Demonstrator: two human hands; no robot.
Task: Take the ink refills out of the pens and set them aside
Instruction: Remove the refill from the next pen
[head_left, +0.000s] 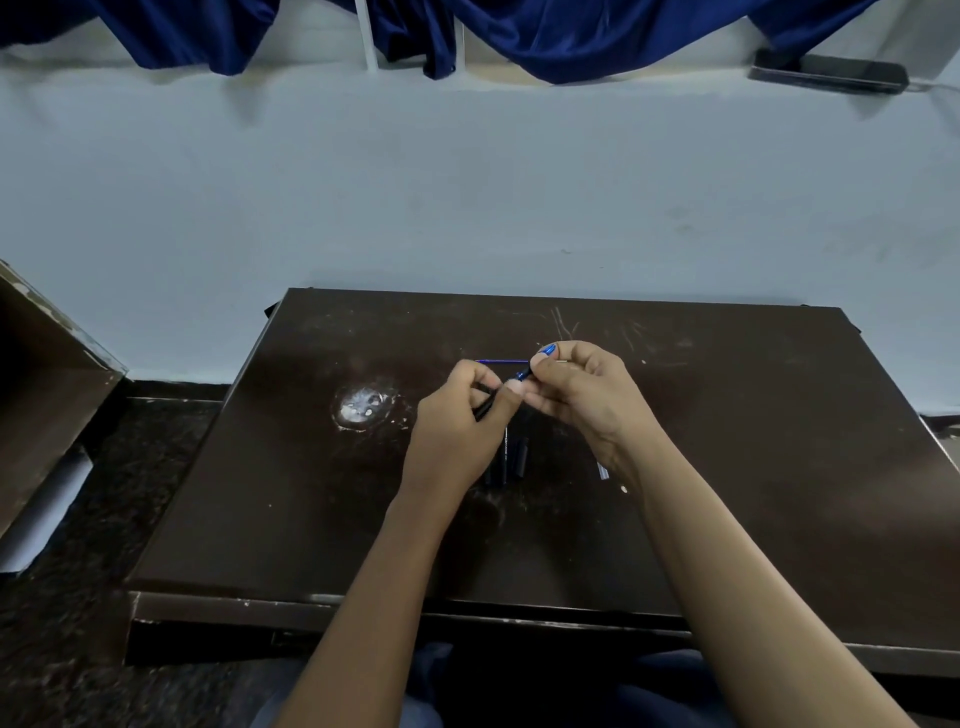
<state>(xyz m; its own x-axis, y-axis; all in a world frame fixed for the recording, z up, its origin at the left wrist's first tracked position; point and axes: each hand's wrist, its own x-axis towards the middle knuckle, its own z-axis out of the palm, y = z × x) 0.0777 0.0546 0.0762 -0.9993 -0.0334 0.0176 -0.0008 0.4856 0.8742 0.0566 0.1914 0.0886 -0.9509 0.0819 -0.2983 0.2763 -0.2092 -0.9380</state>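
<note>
Dim, bluish light; soft glare on the table (727, 415); wide-angle bending at edges.

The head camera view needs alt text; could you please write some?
Two hands, left hand and right hand, grip a blue pen between them above a dark table. Dark pens lie beneath.

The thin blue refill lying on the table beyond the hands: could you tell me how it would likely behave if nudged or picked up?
The blue refill looks like a very thin, straight tube, so it is probably light and slightly bendy. Being round on the smooth table, it would likely roll when pushed sideways. Its thinness may make it fiddly to pinch up.
</note>
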